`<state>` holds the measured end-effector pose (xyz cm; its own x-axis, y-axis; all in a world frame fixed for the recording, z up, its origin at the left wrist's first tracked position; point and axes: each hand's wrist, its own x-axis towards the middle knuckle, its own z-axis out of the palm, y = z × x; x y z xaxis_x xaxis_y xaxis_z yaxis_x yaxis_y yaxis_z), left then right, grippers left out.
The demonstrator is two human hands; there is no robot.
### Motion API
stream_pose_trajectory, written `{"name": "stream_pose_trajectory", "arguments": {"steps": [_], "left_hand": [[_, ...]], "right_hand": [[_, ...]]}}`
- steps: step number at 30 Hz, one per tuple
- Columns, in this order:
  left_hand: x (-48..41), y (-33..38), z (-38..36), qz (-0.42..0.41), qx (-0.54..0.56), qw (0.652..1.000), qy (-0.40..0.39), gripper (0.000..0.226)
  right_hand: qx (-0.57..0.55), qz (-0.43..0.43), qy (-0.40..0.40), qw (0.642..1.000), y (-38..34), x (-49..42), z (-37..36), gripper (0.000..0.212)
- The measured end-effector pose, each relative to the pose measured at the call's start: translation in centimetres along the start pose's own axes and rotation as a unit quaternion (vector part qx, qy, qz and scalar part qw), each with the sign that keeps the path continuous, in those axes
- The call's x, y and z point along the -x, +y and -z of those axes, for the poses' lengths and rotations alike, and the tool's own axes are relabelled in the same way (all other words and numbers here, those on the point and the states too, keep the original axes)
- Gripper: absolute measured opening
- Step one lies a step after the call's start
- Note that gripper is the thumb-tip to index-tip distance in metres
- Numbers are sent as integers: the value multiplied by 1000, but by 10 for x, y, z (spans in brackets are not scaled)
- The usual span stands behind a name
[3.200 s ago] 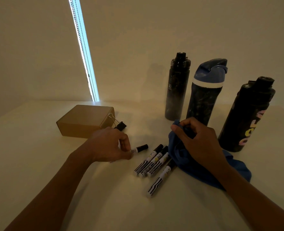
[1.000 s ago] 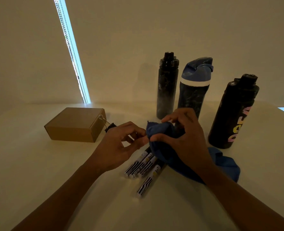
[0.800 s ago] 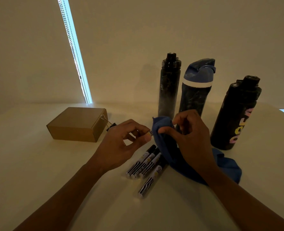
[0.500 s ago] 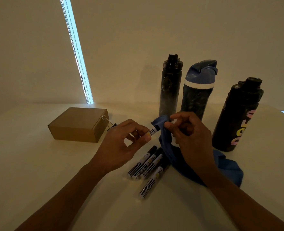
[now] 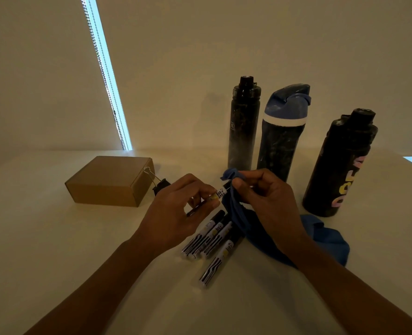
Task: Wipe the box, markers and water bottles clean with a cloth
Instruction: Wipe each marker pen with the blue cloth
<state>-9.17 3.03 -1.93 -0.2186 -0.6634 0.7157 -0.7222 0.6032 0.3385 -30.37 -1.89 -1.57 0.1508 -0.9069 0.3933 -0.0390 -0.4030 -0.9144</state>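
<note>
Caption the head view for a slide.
Left hand pinches a marker; right hand pinches blue cloth round its far end.

Box (image 5: pixel 110 181): plain brown cardboard. Binder clip (image 5: pixel 161 186): black, silver wire loops. Held marker (image 5: pixel 220 192): white label, black print, yellow patch. Markers on table (image 5: pixel 211 234): white barrels, black wavy stripes, black caps, yellow patches. Cloth (image 5: pixel 330 240): blue, darker in folds. Slim bottle (image 5: pixel 243 131): black, faint pale smudges. Middle bottle (image 5: pixel 282 141): dark mottled body, white band, blue lid. Right bottle (image 5: pixel 340 165): black, pink and yellow lettering. Table (image 5: pixel 55 250): cream. Wall (image 5: pixel 224 44): beige. Window strip (image 5: pixel 106 68): pale blue.
</note>
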Motion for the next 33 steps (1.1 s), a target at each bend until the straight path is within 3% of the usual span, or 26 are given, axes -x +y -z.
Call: {"name": "stream_pose_trajectory", "arguments": {"steps": [3, 8, 11, 17, 24, 30, 33], "left_hand": [[1, -3, -1, 6, -13, 1000, -7, 24], [-5, -1, 6, 77, 52, 996, -15, 27], [-4, -7, 13, 163, 59, 982, -74, 28], [-1, -2, 9, 221, 152, 944, -192, 29], [-4, 0, 19, 223, 186, 940, -177, 31], [-1, -4, 15, 219, 159, 950, -153, 31], [-2, -5, 15, 208, 150, 956, -145, 29]], "right_hand": [[3, -12, 0, 1000, 0, -1, 0, 24], [-31, -1, 28, 999, -3, -6, 9, 14], [-39, 0, 30, 999, -3, -6, 12, 15], [-45, -8, -6, 999, -4, 0, -2, 13], [-86, -2, 11, 996, -6, -4, 9, 14], [-67, -34, -22, 997, -2, -4, 9, 28], [-71, -37, -3, 997, -4, -6, 14, 22]]}}
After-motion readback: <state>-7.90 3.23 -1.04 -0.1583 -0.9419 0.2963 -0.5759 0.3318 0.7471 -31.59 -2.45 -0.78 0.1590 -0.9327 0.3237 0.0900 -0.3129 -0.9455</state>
